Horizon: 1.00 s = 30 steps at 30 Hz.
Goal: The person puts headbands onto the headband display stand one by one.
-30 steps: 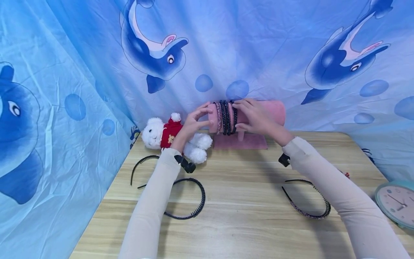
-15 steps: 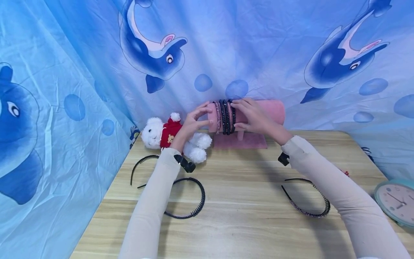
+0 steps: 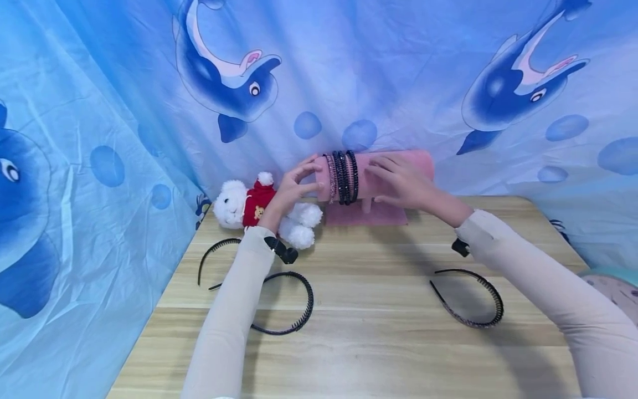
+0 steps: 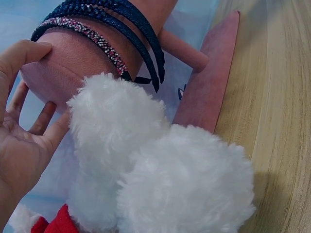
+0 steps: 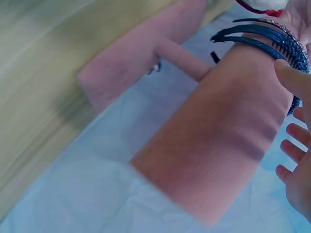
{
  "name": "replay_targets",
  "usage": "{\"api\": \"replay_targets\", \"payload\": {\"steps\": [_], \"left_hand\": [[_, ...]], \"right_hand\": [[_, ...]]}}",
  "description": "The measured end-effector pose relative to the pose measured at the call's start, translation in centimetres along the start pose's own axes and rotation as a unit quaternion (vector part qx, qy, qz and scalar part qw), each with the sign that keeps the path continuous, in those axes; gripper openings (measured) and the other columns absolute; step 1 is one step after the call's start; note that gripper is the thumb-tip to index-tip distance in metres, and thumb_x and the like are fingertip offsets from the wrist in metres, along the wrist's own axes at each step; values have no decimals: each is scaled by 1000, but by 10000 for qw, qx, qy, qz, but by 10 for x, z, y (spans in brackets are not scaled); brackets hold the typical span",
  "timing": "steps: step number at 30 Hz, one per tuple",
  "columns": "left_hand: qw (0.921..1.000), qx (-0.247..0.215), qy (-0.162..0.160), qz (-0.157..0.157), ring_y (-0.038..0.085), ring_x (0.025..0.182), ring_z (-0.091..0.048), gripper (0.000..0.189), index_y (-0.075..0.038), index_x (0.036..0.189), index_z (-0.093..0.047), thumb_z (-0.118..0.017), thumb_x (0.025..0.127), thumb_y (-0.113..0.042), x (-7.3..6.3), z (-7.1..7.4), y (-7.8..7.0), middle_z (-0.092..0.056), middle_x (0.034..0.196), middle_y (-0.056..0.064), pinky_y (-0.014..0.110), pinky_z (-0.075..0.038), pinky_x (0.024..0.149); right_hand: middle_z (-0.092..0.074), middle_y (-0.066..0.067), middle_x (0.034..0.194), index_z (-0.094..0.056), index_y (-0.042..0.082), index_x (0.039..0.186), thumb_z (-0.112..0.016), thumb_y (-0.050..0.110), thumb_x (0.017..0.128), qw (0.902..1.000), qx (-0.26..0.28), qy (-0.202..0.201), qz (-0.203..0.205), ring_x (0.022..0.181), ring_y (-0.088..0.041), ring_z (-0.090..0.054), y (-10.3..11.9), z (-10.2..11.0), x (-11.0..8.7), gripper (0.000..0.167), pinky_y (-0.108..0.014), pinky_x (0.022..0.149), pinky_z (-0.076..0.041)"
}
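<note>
Several headbands, dark beaded ones and one with pink and silver sparkle, sit side by side round the left part of a pink velvet headband stand. At the stand's left end, my left hand holds the roll between thumb and fingers; the left wrist view shows its fingers against the end. My right hand is beside the roll, right of the headbands, with fingers loosely bent and nothing in them. In the right wrist view its fingers are spread near the roll and the dark headbands.
A white teddy bear in a red top lies under my left wrist. Two toothed black headbands lie on the wooden table at left, another headband at right. A round clock stands by the right edge; a blue dolphin curtain hangs behind.
My right hand has come off the rightmost dark headband and moved right along the roll. That headband now sits closer to the others. My left hand stays at the stand's end.
</note>
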<state>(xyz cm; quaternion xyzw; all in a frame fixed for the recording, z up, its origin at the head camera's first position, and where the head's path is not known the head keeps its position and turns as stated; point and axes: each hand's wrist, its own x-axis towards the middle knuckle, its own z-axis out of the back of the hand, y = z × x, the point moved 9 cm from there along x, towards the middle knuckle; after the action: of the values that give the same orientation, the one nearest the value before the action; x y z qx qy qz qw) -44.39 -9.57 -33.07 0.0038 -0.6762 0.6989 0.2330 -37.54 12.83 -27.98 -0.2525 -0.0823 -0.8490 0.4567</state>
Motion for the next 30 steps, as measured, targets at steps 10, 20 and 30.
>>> {"api": "replay_targets", "payload": {"steps": [10, 20, 30], "left_hand": [[10000, 50, -4, 65, 32, 149, -38, 40, -5, 124, -66, -73, 85, 6, -4, -1, -5, -32, 167, 3, 48, -31, 126], [10000, 26, -27, 88, 30, 149, -39, 38, -14, 117, -69, -72, 86, 7, -2, 0, -5, -34, 166, -1, 47, -34, 124], [9999, -67, -58, 124, 30, 150, -37, 38, -14, 117, -69, -72, 86, 7, 4, 2, 7, -32, 167, 0, 47, -33, 125]], "right_hand": [[-64, -27, 127, -70, 0, 122, -89, 23, 74, 9979, 378, 511, 113, 120, -46, -57, 6, 9, -58, 57, -64, 104, -46], [-70, -21, 123, -73, 6, 121, -90, 14, 74, 9671, 1157, 2006, -1050, 118, -44, -64, -7, 3, -125, 51, -60, 100, -54], [-75, -14, 116, -73, 3, 120, -87, 11, 77, 9057, 2343, 3050, -1783, 97, -32, -71, -16, -8, -185, 45, -42, 80, -62]]}}
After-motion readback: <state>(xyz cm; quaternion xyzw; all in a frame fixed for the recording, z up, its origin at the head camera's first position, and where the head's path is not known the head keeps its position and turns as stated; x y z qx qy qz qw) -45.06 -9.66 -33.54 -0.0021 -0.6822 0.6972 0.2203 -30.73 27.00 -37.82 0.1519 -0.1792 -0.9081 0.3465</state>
